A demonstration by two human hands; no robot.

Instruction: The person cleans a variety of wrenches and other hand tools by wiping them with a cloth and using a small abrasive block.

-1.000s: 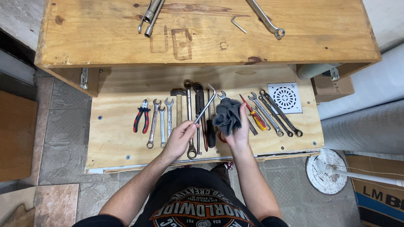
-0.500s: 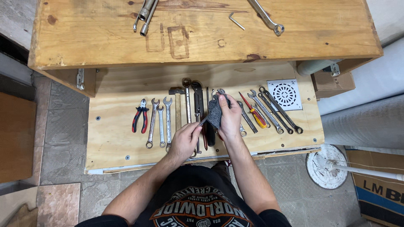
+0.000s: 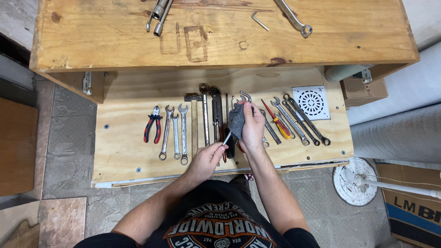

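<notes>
- Plywood forms the lower surface [image 3: 124,151], a pale shelf with screw heads at its corners; a thicker wooden top [image 3: 220,46] overhangs its far side.
- Grey and reddish floor tiles [image 3: 59,156] lie at the left; a cardboard box [image 3: 409,216] and a round white base [image 3: 356,181] sit at the right.
- On the top lie a hex key [image 3: 260,20], a ring spanner [image 3: 294,18] and chrome socket tools [image 3: 158,16].
- Along the shelf, a row: red-handled pliers [image 3: 152,125], three combination spanners [image 3: 176,134], a hammer [image 3: 194,119], a red-and-yellow screwdriver [image 3: 275,120], more spanners [image 3: 298,120] and a white drain grate [image 3: 311,102].
- The left hand [image 3: 206,160] pinches the lower end of a slim wrench [image 3: 226,137], held tilted above the middle of the row.
- The right hand [image 3: 251,126] has its grip closed on a grey rag [image 3: 236,120] wrapped about the wrench's shaft; only the wrench's upper jaw end shows above the rag.
- Both hands and the rag cover the tools lying beneath them.
</notes>
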